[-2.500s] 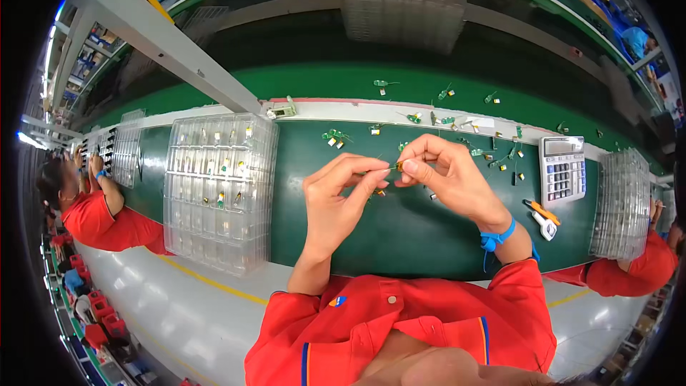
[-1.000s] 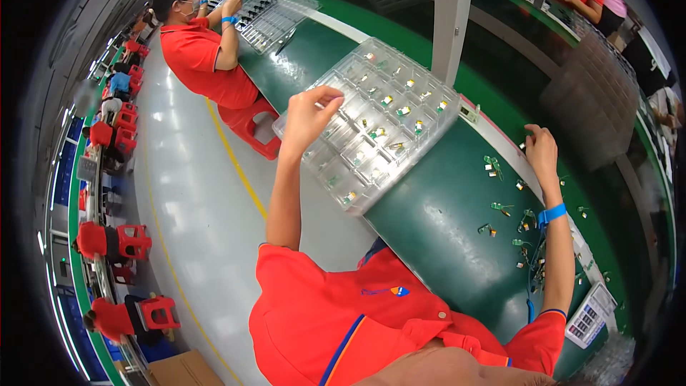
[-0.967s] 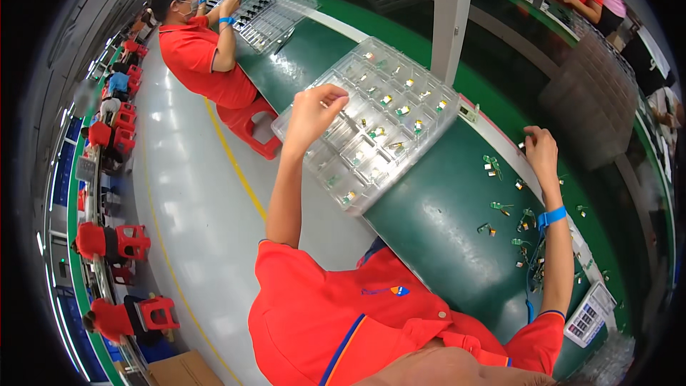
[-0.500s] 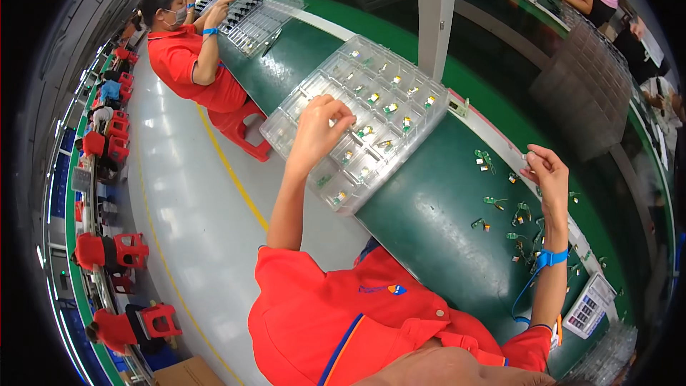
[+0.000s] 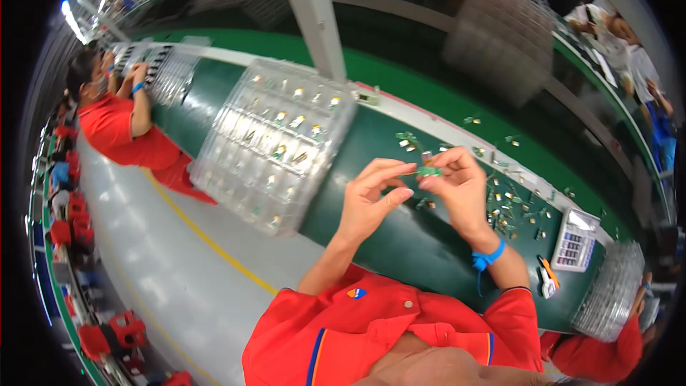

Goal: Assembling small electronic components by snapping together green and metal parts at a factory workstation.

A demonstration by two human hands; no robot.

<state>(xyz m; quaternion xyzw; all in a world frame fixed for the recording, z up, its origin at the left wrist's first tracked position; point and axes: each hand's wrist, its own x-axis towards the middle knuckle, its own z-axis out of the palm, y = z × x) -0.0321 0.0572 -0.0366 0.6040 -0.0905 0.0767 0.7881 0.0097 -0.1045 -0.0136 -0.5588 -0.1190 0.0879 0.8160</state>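
Between the fingertips of my right hand (image 5: 461,189) is a small green circuit board (image 5: 429,171) with a bit of white and brown on it. My right hand is closed in a pinch on it. My left hand (image 5: 371,200) comes up beside the board, thumb and fingers apart. Its index fingertip is at the board's left edge; whether it touches I cannot tell. A clear plastic compartment tray (image 5: 214,164), left of my hands, holds several small boards in its cells. More loose boards (image 5: 511,204) lie scattered on the green table to the right.
A calculator (image 5: 575,239), orange-and-white snips (image 5: 548,279) and a stack of clear trays (image 5: 611,293) are at the right. A metal post (image 5: 311,14) rises behind the tray. A co-worker in red (image 5: 114,121) handles trays at the far left. A blue wrist strap (image 5: 489,255) circles my right wrist.
My left hand has left the tray and my right hand has come in from the far table edge; they now meet at a small board. The view has swung to the right.
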